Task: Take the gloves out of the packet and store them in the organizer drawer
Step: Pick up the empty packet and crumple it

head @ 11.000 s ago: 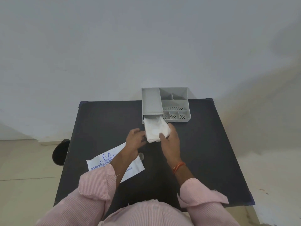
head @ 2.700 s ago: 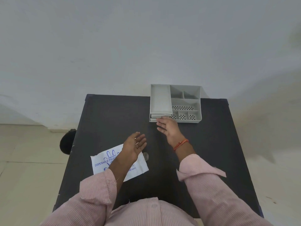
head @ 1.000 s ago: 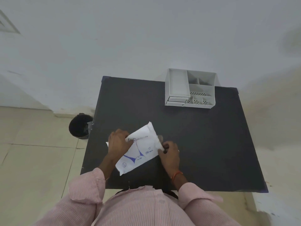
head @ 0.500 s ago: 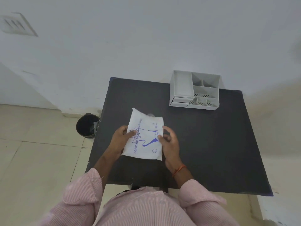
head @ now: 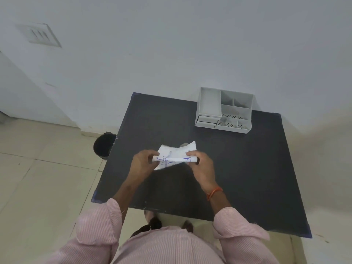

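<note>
The white glove packet (head: 176, 156), printed in blue, is held above the middle of the black counter (head: 247, 168), its near edge folded or rolled over. The left hand (head: 142, 164) pinches its left end and the right hand (head: 202, 164) its right end, fingers closed on it. The grey organizer (head: 224, 110) sits at the far right, its 2 drawers (head: 207, 121) pushed in. A black bin (head: 103, 145) stands on the floor at left.

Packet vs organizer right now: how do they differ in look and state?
The packet is thin white wrapper with blue print, crumpled and partly rolled; the organizer is rigid plain grey plastic with open compartments. The packet is held above the table between the left hand and right hand; the organizer stands untouched at the far edge, its drawers pushed in. Both are pale against the dark table.
</note>
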